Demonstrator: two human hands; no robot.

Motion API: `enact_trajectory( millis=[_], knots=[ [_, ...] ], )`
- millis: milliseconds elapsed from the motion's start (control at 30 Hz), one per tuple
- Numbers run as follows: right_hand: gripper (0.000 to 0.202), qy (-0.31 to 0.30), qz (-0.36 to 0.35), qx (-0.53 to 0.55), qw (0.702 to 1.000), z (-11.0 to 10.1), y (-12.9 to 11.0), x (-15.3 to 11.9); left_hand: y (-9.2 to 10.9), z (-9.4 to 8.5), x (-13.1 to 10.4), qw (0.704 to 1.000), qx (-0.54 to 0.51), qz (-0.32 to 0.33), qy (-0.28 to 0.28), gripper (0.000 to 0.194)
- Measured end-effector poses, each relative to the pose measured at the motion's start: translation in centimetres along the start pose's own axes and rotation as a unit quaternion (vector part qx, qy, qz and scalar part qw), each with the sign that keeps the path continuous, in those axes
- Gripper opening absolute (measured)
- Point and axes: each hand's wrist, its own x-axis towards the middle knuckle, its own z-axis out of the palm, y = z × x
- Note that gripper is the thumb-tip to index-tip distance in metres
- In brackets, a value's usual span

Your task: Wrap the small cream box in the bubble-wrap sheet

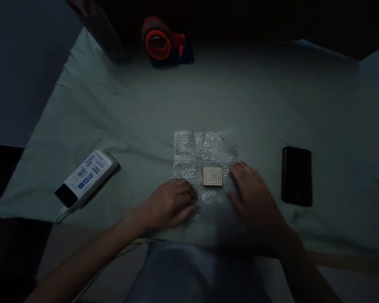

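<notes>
A small cream box with printed text (212, 176) lies flat on a sheet of bubble wrap (185, 147) near the front of the cloth-covered table. At the sheet's lower left edge rests my left hand (170, 204), its fingers curled and close together; whatever may be under the fingertips is hidden. My right hand (251, 191) lies at the sheet's right edge with thumb and fingers apart, holding nothing. Neither hand touches the box, which sits between them.
On the left lies a white power bank (90, 174) with a cable, over a dark object. A black phone-like device (297, 176) is on the right. Toward the back left stands a red tape dispenser (159, 42). The pale green cloth (139, 113) has wrinkles.
</notes>
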Motion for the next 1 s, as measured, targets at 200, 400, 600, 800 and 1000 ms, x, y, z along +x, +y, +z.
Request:
enact_trajectory(
  millis=[200,400,600,800,1000],
  knots=[
    [0.064,-0.063,0.016,-0.033,0.997,0.0,-0.7,-0.7,0.7,1.4,-0.3,0.984,0.162,0.042,-0.058,0.021],
    [0.058,-0.018,0.044,0.021,0.999,-0.4,-1.7,0.2,1.2,3.4,0.5,0.977,0.184,0.093,-0.048,0.023],
    [0.059,-0.036,0.063,0.084,0.994,0.8,-2.4,1.8,1.2,5.4,0.0,0.973,0.188,0.115,-0.066,0.035],
    [0.035,0.050,0.106,0.171,0.978,0.2,-0.6,0.9,0.8,5.1,-0.7,0.975,0.181,0.080,-0.106,0.044],
    [0.043,0.101,0.190,0.060,0.975,-1.2,3.5,-3.5,0.4,4.5,-1.0,0.981,0.163,0.054,-0.092,0.044]
  ],
)
